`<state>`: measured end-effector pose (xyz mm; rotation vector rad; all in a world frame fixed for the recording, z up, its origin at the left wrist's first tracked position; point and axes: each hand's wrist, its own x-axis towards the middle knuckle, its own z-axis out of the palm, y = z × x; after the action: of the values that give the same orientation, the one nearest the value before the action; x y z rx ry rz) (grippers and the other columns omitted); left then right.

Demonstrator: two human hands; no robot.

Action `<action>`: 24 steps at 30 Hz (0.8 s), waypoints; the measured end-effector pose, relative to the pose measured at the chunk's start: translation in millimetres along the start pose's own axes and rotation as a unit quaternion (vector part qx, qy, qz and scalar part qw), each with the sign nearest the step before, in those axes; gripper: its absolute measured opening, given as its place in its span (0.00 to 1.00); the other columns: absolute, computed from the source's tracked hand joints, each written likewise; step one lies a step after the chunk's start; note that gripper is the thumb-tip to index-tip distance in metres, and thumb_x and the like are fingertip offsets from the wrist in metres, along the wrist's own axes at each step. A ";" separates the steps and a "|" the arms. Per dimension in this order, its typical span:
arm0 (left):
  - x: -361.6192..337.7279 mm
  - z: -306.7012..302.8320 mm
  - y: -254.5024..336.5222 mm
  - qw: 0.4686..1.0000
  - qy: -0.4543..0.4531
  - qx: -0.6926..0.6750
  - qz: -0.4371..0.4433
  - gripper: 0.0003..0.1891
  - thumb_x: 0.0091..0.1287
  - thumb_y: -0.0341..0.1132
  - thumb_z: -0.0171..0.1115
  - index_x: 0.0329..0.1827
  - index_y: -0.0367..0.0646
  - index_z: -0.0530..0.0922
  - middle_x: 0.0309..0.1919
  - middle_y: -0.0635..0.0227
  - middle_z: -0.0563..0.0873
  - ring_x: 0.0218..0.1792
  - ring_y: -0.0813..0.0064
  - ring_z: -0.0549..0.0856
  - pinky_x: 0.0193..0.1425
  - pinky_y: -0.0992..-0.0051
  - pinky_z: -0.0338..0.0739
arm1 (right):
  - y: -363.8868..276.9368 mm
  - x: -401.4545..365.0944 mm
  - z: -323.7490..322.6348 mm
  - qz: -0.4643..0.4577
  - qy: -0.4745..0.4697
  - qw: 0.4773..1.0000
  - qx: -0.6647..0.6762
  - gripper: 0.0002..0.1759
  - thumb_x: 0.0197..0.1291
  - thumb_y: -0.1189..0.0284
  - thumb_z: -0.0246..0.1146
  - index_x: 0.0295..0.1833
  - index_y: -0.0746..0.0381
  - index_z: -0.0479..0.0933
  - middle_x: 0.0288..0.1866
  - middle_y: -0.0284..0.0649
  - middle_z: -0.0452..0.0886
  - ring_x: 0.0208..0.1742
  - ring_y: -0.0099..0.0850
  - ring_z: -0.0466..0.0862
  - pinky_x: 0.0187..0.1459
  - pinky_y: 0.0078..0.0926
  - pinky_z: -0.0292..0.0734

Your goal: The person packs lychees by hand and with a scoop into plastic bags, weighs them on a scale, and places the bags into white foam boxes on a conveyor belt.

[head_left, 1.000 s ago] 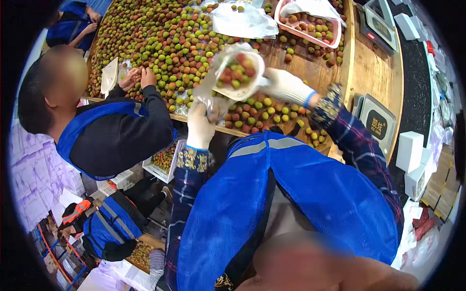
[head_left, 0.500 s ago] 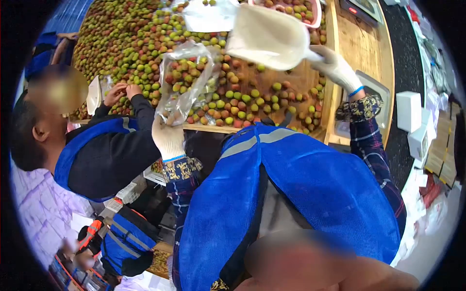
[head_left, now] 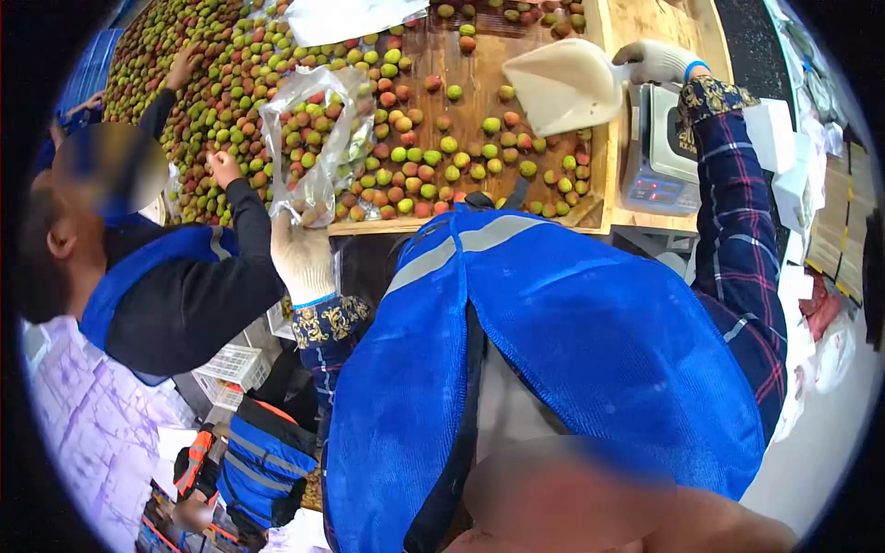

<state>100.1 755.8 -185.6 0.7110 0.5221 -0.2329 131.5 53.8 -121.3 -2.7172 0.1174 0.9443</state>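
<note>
White-gloved, my left hand grips the lower end of a clear plastic bag. The bag's wide mouth gapes over the heap, and lychees show in and through it. My right hand, gloved as well, is wrapped round the handle of a white plastic scoop. No fruit shows in the scoop's pan, which is above the wooden tray's right side. Green and red lychees lie scattered on the boards below and left of it.
A digital scale with lit red digits stands right of the tray, under my right forearm. White boxes are beyond it. A co-worker's hand is over the dense lychees at left. A white sheet lies on the fruit.
The scoop has swung right and down toward the tray's right edge. My left hand keeps the bag. The view has shifted, bringing the scale's display into sight; the co-worker's hands have separated.
</note>
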 end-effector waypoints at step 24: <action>-61.0 68.8 -2.7 0.991 -0.034 0.062 0.111 0.14 0.83 0.38 0.62 0.63 0.37 0.81 0.53 0.60 0.88 0.40 0.70 0.82 0.68 0.55 0.81 | -135.4 52.8 203.2 -0.161 -0.133 0.899 0.384 0.24 0.62 0.68 0.74 0.62 0.68 0.88 0.40 0.37 0.90 0.34 0.23 0.84 0.37 0.28 0.80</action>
<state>73.2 709.2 -111.0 0.8723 0.3613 -0.0807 73.3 239.8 -277.7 -1.7973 -0.0164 0.9061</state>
